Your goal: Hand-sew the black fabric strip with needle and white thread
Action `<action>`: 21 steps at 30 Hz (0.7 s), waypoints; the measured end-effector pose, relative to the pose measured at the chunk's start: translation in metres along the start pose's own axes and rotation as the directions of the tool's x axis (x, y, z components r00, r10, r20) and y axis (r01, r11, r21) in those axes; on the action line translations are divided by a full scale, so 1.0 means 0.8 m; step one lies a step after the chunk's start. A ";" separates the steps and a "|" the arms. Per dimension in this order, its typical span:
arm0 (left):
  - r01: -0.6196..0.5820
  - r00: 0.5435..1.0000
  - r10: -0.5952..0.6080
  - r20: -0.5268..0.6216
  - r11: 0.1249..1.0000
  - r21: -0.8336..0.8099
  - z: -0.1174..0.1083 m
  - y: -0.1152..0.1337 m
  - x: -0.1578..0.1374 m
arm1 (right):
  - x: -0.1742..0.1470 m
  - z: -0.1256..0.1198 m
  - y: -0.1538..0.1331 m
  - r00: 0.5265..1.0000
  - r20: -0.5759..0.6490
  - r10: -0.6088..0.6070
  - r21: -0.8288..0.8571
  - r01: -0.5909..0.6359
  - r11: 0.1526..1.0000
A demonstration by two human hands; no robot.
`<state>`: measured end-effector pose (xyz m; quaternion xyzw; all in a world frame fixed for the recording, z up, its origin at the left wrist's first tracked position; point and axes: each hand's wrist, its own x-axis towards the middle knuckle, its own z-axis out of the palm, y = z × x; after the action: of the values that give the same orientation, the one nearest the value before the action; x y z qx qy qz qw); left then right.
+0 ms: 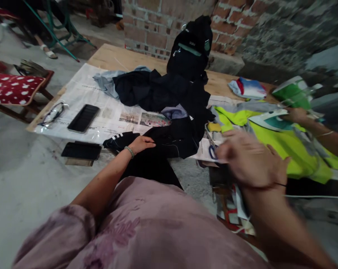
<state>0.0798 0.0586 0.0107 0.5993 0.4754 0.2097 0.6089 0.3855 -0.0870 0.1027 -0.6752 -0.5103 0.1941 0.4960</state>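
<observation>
My left hand [141,145], with a beaded bracelet at the wrist, lies on the near edge of a black garment [174,136]. Its fingers are stretched out over the cloth. A strip with white bars sits at the garment's left end. Smeared by motion, my right hand [246,158] is in the air just right of scissors [213,152] with dark blue handles. Its fingers are too blurred to show whether they hold anything. Behind it, a neon yellow and grey garment [286,145] is spread out, with an iron [272,120] on it.
A co-worker's hand [298,115] is on the iron; another hand [279,164] shows partly behind mine. A black backpack [190,52] stands at the back. Two dark phones [83,118] and glasses [53,114] are at left. A stool with a red cushion [14,89] stands beyond.
</observation>
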 end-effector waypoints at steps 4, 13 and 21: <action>-0.050 0.998 0.051 -0.023 0.998 0.043 0.000 -0.009 0.001 | -0.060 0.150 -0.021 0.815 0.530 0.234 0.159 -0.367 0.916; -0.154 0.986 0.157 -0.055 0.987 0.055 -0.003 -0.017 0.003 | -0.059 0.236 0.026 0.850 0.506 0.144 0.048 -0.194 0.980; -0.197 0.976 0.203 -0.076 0.977 0.084 -0.001 -0.024 0.004 | -0.051 0.254 0.042 0.892 0.447 0.069 0.009 -0.082 0.997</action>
<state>0.0746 0.0581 -0.0083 0.6576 0.4455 0.2766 0.5408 0.2298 -0.0270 -0.0246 -0.6253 -0.5810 0.3696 0.3671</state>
